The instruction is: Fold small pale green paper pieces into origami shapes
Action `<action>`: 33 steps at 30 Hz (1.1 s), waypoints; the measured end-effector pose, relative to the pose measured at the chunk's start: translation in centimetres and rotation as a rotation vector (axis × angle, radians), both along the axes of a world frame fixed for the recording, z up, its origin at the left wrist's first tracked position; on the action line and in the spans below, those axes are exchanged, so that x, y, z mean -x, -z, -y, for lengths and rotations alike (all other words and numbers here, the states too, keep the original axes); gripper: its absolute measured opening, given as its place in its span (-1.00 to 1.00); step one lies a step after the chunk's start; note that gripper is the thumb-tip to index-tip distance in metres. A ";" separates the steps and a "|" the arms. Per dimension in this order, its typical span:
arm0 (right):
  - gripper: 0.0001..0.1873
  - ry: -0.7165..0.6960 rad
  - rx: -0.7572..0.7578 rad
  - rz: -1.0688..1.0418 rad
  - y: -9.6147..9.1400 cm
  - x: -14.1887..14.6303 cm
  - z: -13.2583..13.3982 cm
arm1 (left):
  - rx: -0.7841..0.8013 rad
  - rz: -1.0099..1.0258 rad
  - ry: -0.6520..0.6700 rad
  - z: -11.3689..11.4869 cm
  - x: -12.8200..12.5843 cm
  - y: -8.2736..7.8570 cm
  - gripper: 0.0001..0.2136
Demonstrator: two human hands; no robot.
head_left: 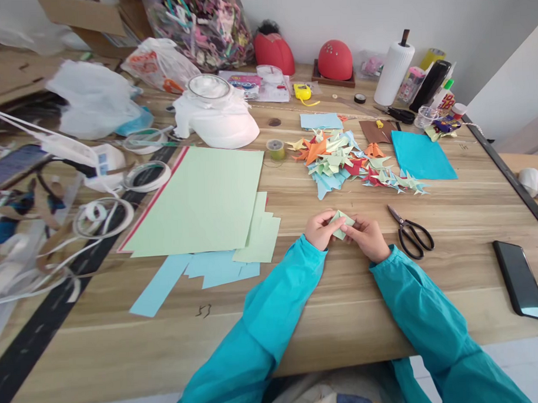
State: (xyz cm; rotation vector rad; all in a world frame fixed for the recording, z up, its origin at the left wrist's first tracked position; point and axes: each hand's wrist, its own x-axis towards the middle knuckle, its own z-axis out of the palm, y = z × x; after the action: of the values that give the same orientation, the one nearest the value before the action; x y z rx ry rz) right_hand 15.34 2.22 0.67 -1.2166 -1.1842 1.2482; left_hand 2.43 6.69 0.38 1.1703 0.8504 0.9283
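Note:
My left hand (319, 230) and my right hand (368, 238) meet over the wooden table (343, 305), both pinching a small folded piece of light green paper (341, 223). Teal sleeves cover both arms. Just beyond the hands lies a pile of folded paper shapes (344, 160) in green, orange, red and blue. Black scissors (410, 232) lie to the right of my right hand.
Large light green sheets (198, 198) and light blue strips (196, 274) lie to the left. A blue sheet (421, 155) sits at the right, a black phone (521, 278) near the front right. Tape rolls (147, 175), plastic bags, a white bowl shape (215, 112) and a paper towel roll (393, 72) crowd the back.

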 end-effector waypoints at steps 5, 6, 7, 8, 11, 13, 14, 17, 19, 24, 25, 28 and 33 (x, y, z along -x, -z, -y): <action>-0.69 -0.011 0.019 0.000 -0.2 -0.2 0.0 | 0.039 0.021 0.012 -0.1 0.0 0.0 -0.73; -0.68 -0.010 0.025 0.007 -0.1 -0.2 0.0 | 0.041 0.014 0.010 -0.1 0.0 0.0 -0.73; -0.66 -0.007 0.032 0.016 -0.1 -0.2 0.0 | 0.036 0.004 0.004 -0.1 0.0 0.0 -0.73; -0.65 -0.006 0.038 0.028 -0.1 -0.2 0.0 | 0.024 -0.006 -0.009 -0.1 0.0 0.0 -0.74; -0.60 -0.014 0.048 0.060 0.0 -0.2 0.0 | -0.033 -0.017 -0.059 0.0 -0.1 -0.1 -0.75; -0.59 -0.018 0.047 0.074 0.1 -0.2 0.0 | -0.056 -0.022 -0.073 0.0 -0.2 -0.2 -0.75; -0.59 -0.017 0.045 0.079 0.1 -0.2 0.0 | -0.060 -0.030 -0.075 0.0 -0.2 -0.2 -0.75; -0.59 -0.012 0.043 0.095 0.1 -0.1 0.1 | -0.075 -0.052 -0.079 -0.1 -0.1 -0.2 -0.72; -0.60 -0.011 0.045 0.098 0.1 -0.1 0.1 | -0.082 -0.051 -0.081 -0.1 0.0 -0.3 -0.70; -0.62 -0.018 0.047 0.091 0.2 -0.2 0.0 | -0.085 -0.058 -0.089 -0.1 0.0 -0.3 -0.70; -0.62 -0.017 0.047 0.092 0.2 -0.2 0.0 | -0.086 -0.060 -0.090 -0.1 0.0 -0.2 -0.70; -0.62 -0.005 0.052 0.090 0.3 -0.2 0.0 | -0.091 -0.058 -0.086 -0.2 0.0 -0.1 -0.70; -0.64 0.006 0.058 0.069 0.4 -0.2 0.0 | -0.088 -0.057 -0.071 -0.2 0.0 0.1 -0.71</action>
State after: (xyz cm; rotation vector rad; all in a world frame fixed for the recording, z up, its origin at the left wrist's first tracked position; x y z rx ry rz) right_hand 15.52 2.26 0.30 -1.3139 -1.1999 1.2522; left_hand 2.44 6.92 0.28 1.2540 0.9094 1.0033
